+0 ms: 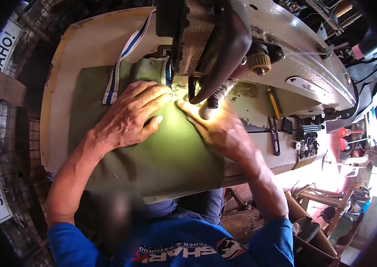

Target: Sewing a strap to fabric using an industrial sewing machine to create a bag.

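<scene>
Striped strap (113, 86) is trailing at far left; left hand (136, 111) is lying flat, thumb spread, on green fabric (166, 164) that's draping off the table's (91, 42) near side. Right hand (222, 131) is resting beside the sewing machine (293, 44); glare's kinda hiding its grip, can't tell.

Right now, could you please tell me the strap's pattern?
The strap is whitish with a blue lengthwise stripe, clearest in the head view.

We have open room over the green cloth (179, 164) between our forearms (73, 178); past our fingers (155, 103) the sewing machine (293, 49) blocks the way, and rightward along the desk (99, 44) a yellow-handled tool (275, 106) and a slim dark tool (275, 141) obstruct us.
</scene>
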{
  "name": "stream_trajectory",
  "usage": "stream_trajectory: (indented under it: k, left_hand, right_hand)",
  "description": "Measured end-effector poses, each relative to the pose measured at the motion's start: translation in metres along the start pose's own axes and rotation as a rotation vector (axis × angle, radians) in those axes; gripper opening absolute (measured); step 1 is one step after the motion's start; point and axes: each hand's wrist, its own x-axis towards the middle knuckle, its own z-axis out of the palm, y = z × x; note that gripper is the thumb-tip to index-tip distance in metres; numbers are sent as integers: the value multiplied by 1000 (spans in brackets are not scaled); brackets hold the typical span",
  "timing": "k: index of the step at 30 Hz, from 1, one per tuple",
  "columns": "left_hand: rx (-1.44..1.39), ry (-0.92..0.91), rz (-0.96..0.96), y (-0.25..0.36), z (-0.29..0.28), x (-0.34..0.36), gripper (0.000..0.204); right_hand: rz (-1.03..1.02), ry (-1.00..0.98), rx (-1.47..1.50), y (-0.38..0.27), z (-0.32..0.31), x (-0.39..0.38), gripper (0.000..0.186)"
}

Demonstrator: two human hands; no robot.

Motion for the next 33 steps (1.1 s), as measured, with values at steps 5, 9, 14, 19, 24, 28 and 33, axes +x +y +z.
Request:
stream_trajectory:
  k: [5, 9, 14, 19, 24, 28, 33]
  left_hand:
    - [-17, 12, -11, 1, 1, -1, 43]
    - [-17, 20, -13, 3, -1, 0, 43]
    - [15, 32, 26, -1, -1, 4, 43]
    - [-23, 20, -6, -3, 1, 4, 44]
    - [-38, 0, -31, -7, 2, 4, 45]
    - [-19, 11, -31, -7, 2, 3, 44]
    - [-16, 15, -13, -12, 2, 4, 43]
  right_hand:
    - [112, 65, -40, 18, -103, -58, 29]
    - [549, 429, -403, 89, -236, -65, 32]
    - [356, 112, -822, 271, -336, 3, 36]
    - [696, 11, -397, 351, -346, -10, 36]
    - [500, -48, -584, 337, -343, -18, 36]
    - [281, -160, -903, 338, -344, -15, 32]
    - [403, -221, -909, 356, -353, -21, 38]
